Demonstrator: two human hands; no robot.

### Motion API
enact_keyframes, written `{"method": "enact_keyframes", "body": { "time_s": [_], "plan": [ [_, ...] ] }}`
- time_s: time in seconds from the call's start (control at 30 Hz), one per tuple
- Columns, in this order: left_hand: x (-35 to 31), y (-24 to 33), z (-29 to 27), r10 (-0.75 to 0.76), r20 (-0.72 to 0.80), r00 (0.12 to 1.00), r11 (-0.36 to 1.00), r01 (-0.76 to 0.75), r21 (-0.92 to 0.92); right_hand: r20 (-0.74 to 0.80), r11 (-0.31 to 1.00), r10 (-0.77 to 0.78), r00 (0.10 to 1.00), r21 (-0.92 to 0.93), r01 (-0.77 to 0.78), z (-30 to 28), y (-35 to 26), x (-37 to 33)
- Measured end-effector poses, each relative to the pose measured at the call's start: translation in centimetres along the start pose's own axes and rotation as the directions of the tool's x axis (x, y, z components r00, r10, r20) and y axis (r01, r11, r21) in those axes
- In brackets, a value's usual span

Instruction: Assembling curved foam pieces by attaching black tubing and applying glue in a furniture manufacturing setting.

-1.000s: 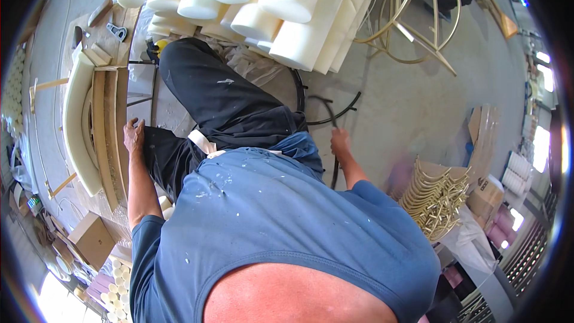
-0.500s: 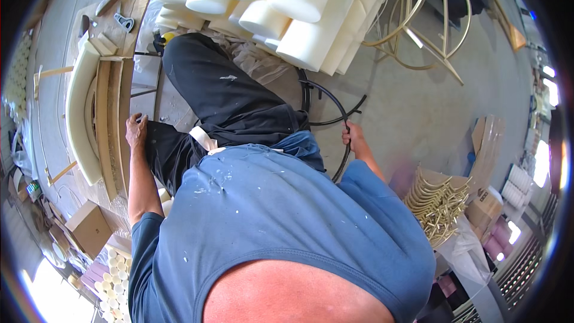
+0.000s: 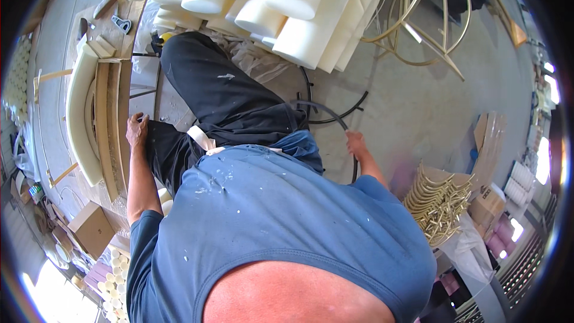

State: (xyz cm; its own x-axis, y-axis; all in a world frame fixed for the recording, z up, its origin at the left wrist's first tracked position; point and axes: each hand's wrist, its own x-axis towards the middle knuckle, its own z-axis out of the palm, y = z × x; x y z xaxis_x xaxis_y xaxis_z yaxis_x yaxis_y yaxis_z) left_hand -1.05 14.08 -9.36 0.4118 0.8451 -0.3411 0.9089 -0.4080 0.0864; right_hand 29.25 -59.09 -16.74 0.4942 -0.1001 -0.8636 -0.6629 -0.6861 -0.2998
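Observation:
My right hand (image 3: pixel 357 145) is closed round a black curved tube (image 3: pixel 327 108), held out to the right of my body. The tube arcs leftward from my fist toward my trousers, and its other end drops below the hand. On the floor beyond it lie more black curved tubes (image 3: pixel 336 119) with short stubs. At the left, my left hand (image 3: pixel 137 131) rests beside my knee, next to the edge of a layered brown board (image 3: pixel 109 125). Its fingers are slightly bent and apart, with nothing visible in them. Against that board stands a cream curved foam piece (image 3: pixel 78 119).
Thick white foam rolls (image 3: pixel 299 36) are stacked ahead. Gold-coloured bent tube frames (image 3: pixel 443 12) stand at the far right. A pile of small gold curved pieces (image 3: pixel 437 203) sits at the right. Left are a cardboard box (image 3: pixel 91 227) and a grey-handled tool (image 3: pixel 122 24).
My right hand has shifted a little nearer and to the right, lifting the curved tube apart from the other black tubes. My left hand has stayed in place.

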Motion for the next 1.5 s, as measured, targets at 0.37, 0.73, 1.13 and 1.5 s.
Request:
{"method": "enact_keyframes", "body": {
  "time_s": [0.37,0.73,1.13,1.5],
  "plan": [
    [-0.6,-0.5,-0.1,0.031,-0.002,1.000,0.998,-0.032,-0.049,-0.089,0.978,0.049,0.995,0.208,-0.029,0.6,-2.7,6.7],
    [-0.2,0.2,-0.3,0.010,0.028,1.000,1.000,-0.010,0.025,-0.010,0.990,0.070,0.998,0.122,-0.068,3.3,2.5,0.5],
    [0.0,0.5,0.6,0.024,0.043,0.999,0.999,-0.023,-0.023,-0.075,0.919,0.289,0.955,0.301,-0.254,3.4,4.8,4.8],
    [-0.9,1.2,-1.1,-0.048,0.001,0.999,0.994,0.048,0.100,0.335,0.823,-0.157,0.929,-0.476,0.311,14.5,-0.9,3.9]
  ]
}}
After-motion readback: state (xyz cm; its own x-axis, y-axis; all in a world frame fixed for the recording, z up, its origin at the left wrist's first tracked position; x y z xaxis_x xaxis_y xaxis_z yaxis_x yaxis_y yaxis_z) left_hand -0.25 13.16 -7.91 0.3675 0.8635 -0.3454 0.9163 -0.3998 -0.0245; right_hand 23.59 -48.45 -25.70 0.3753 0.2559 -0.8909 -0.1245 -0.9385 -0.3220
